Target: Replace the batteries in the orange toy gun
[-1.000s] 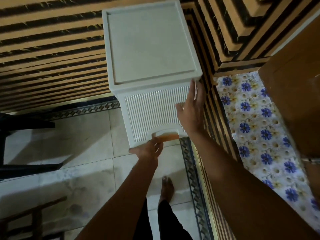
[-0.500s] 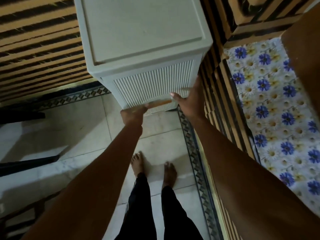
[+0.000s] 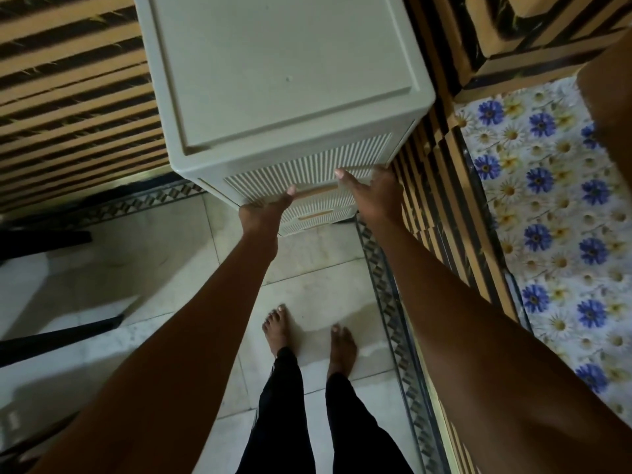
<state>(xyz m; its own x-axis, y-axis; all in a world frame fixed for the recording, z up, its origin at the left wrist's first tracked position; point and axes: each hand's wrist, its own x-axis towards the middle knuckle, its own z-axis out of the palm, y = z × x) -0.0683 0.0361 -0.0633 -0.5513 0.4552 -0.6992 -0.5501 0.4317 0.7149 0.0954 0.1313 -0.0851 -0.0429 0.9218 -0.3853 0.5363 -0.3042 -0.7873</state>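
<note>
On a pale tiled floor (image 3: pixel 171 254) beside striped walls, no orange toy gun shows, likely inside the ribbed white drawer cabinet (image 3: pixel 284 97) ahead, where the left hand (image 3: pixel 263 213) and right hand (image 3: pixel 372 196) press relaxed fingers beside the top drawer's tan handle (image 3: pixel 316 192), apparently to open it.

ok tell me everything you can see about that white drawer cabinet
The drawer cabinet looks like off-white plastic, boxy, with a flat recessed top panel and rounded corners. Its front is ribbed with fine vertical grooves, and two orange-tan drawer handles show, one above the other. It stands upright on the tiled floor against a striped wall. The left hand and right hand both rest on the front at the upper handle.
</note>
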